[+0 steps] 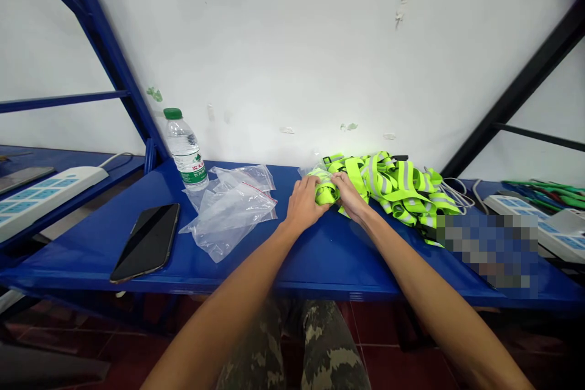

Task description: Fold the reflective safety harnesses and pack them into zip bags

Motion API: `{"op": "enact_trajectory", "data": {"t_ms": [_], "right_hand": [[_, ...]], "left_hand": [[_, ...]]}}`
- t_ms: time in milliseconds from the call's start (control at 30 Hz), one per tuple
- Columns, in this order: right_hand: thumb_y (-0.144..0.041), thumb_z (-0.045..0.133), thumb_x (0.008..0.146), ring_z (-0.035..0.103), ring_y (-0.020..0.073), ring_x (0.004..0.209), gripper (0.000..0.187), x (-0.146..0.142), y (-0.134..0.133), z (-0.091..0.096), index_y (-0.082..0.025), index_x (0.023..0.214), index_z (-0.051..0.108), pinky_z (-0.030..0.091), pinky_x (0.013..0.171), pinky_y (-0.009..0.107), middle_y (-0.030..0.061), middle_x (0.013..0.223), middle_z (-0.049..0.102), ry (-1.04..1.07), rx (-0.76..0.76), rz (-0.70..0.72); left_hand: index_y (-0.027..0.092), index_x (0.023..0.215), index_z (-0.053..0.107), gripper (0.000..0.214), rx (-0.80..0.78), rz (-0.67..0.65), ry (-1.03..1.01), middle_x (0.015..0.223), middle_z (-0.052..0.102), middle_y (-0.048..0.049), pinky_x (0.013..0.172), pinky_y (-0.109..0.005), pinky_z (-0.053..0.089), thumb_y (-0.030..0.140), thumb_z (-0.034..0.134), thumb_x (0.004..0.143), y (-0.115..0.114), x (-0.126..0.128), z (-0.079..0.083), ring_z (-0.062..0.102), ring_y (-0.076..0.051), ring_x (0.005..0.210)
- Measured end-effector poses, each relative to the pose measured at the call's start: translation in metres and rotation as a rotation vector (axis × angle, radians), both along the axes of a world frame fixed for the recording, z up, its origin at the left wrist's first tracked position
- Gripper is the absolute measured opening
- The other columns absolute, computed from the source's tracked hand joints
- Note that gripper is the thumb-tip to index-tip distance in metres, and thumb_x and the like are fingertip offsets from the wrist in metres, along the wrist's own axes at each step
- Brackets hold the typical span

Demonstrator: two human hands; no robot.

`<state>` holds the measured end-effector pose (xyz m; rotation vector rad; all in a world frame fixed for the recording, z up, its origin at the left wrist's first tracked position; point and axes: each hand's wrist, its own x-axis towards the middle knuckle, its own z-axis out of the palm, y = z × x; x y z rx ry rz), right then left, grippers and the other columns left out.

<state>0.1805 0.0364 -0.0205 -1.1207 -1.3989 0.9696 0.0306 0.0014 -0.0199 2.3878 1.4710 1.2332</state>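
Note:
Both of my hands meet over a small folded bundle of neon-yellow reflective strap [325, 191] on the blue shelf [320, 259]. My left hand [304, 202] curls round the bundle's left side, and my right hand [350, 195] pinches it from the right. Just behind and to the right lies a heap of more neon-yellow reflective straps [402, 186]. A pile of clear zip bags [231, 207] lies to the left of my left hand.
A water bottle with a green cap [185, 149] stands at the back left by the wall. A black phone [147, 241] lies face up near the front left edge. White power strips [41, 195] sit left and far right, with white cables [457, 192] nearby.

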Motion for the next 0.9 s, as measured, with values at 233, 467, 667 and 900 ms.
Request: {"op": "enact_trajectory", "data": {"t_ms": [233,467,667,900], "right_hand": [[-0.051,0.059,0.081,0.059,0.018,0.069,0.03,0.004,-0.009,0.01,-0.022,0.078,0.052,0.051,0.058,0.031,0.0024,0.081,0.061,-0.142,0.163,-0.056],[-0.04,0.044,0.093,0.06,0.0211,0.069,0.024,-0.008,-0.026,0.014,-0.022,0.079,0.051,0.044,0.065,0.032,0.0061,0.076,0.065,-0.617,0.478,-0.141],[-0.043,0.051,0.09,0.062,0.0196,0.07,0.022,-0.026,-0.043,0.012,-0.023,0.08,0.055,0.045,0.064,0.029,0.0044,0.078,0.066,-0.449,0.409,-0.063],[-0.035,0.059,0.079,0.063,0.0173,0.058,0.024,-0.012,-0.027,0.004,-0.024,0.1,0.055,0.052,0.059,0.031,-0.0014,0.069,0.065,-0.095,0.198,-0.116]], "left_hand": [[0.022,0.096,0.049,0.037,0.05,-0.01,-0.202,0.092,0.056,-0.0017,0.079,-0.032,0.047,0.014,0.068,0.065,0.015,-0.011,0.0,0.055,-0.019,0.087],[0.022,0.084,0.042,0.029,0.1,0.11,-0.281,0.083,0.052,0.0004,0.074,-0.03,0.043,0.011,0.063,0.067,0.016,-0.012,0.002,0.052,-0.017,0.08],[0.023,0.087,0.04,0.025,0.04,0.255,-0.285,0.083,0.052,-0.0001,0.073,-0.031,0.043,0.016,0.062,0.076,0.013,-0.017,0.006,0.053,-0.018,0.079],[0.023,0.104,0.046,0.039,0.023,0.14,-0.087,0.105,0.052,-0.0055,0.087,-0.036,0.046,0.036,0.07,0.077,0.007,-0.014,0.004,0.054,-0.023,0.099]]}}
